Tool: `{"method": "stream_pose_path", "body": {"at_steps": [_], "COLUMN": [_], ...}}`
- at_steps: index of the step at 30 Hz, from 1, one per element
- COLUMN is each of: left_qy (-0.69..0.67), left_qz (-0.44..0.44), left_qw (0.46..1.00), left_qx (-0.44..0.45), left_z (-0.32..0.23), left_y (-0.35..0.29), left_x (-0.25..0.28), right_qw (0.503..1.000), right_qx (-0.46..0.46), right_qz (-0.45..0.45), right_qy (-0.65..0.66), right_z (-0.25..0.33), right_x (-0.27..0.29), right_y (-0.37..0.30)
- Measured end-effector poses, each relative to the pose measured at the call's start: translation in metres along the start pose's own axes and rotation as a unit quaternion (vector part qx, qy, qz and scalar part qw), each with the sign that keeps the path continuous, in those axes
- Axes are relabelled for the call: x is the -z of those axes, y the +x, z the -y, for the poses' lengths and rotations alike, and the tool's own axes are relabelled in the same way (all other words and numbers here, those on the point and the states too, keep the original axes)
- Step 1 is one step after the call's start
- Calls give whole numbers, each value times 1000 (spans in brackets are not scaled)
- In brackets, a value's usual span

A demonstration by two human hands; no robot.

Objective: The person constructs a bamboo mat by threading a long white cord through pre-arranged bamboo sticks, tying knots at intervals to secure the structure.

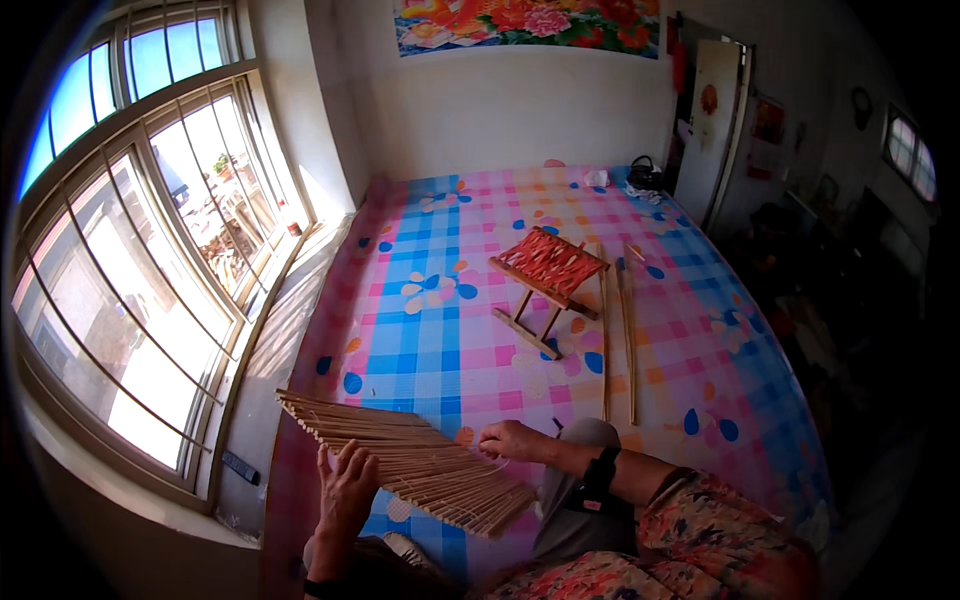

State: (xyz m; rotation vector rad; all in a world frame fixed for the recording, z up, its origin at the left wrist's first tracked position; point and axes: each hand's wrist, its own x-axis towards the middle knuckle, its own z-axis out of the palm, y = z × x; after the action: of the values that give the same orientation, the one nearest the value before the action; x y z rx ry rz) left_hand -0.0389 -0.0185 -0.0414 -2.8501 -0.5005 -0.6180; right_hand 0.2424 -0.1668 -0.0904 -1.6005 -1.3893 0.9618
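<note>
A mat of thin straw-coloured sticks (400,450), laid side by side and bound together, slants across my lap, its far left end near the window sill. My left hand (347,487) grips its near edge, fingers over the top. At the mat's right side my right hand (515,442) is closed in a pinch, with a thin pale cord (497,464) seeming to run from the fingers toward the sticks. The cord is too fine to follow clearly. A dark band circles my right forearm.
On the checked, flowered bed cover (420,345) stands a folding stool (550,270) with a red woven seat. Several long thin sticks (629,340) lie beside it. A dark bag (645,174) sits at the far right corner. A remote control (240,467) rests on the sill by the barred window.
</note>
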Motion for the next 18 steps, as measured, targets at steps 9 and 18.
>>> {"method": "stream_pose_path", "body": {"at_steps": [9, 18], "left_qy": [-74, -215], "left_qz": [-94, -119], "left_qw": [987, 958], "left_qx": [107, 146], "left_z": [13, -5], "left_y": [-41, -8], "left_x": [-1, 7], "right_qw": [971, 967], "right_qx": [13, -72], "right_qz": [-158, -161], "right_qy": [178, 184], "right_z": [-7, -12], "right_x": [25, 45], "right_y": [-12, -24]}}
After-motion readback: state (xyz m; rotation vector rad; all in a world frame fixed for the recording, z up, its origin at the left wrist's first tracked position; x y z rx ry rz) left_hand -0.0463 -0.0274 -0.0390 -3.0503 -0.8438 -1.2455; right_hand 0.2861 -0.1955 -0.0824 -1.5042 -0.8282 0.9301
